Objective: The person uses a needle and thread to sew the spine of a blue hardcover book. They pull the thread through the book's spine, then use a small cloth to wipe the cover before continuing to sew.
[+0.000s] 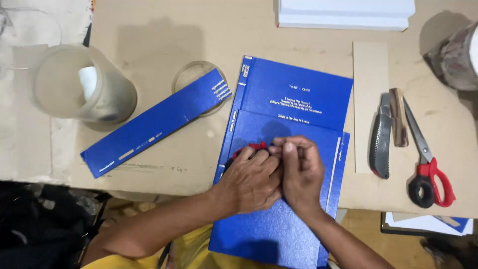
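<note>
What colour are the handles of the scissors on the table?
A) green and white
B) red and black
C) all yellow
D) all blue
B: the scissors lie at the right of the table, beside a utility knife, and one handle loop is red while the other is black.

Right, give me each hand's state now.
Left hand: closed over a small red thing on the blue cover.
Right hand: fingers pinched together; contents hidden.

Bare forearms, no sleeves — yellow garment (pixel 199 251) at waist.
</note>
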